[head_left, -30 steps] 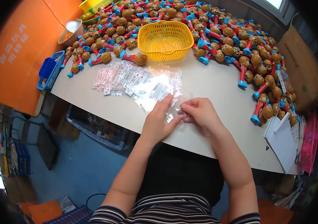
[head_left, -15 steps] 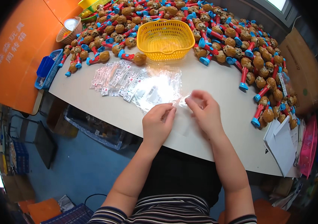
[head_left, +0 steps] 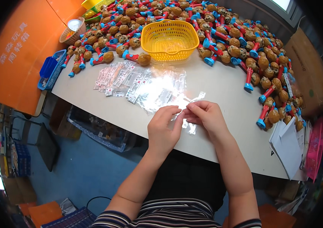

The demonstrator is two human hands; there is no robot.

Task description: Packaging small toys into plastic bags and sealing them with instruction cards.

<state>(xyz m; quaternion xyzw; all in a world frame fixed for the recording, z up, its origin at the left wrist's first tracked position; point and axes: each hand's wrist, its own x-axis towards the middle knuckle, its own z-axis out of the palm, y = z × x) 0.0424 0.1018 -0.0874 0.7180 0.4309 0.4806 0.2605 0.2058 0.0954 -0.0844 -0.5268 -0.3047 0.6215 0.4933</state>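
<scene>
Above the table's front part, a small clear plastic bag [head_left: 190,128] is between my hands, its shiny film showing above and below the right fingers. My right hand [head_left: 208,116] pinches it between thumb and fingers. Close against those fingertips, my left hand [head_left: 164,125] has its thumb and index tips almost together at the bag's edge; the exact contact there is hard to see. Just beyond lies a pile of clear flat bags [head_left: 157,89], partly washed out by glare. Small printed packets [head_left: 114,78] are spread at its left.
A yellow perforated basket [head_left: 170,41] stands behind the bags. Red-and-blue toys with round brown heads [head_left: 241,41] heap along the far and right sides. White papers [head_left: 286,148] and a pink basket [head_left: 315,146] are at the right edge, a blue basket [head_left: 57,64] at the left.
My right hand has come slightly down and left, so both hands' fingertips now meet. More of the clear bag shows around the right fingers. The left hand's fingers have lifted and straightened somewhat.
</scene>
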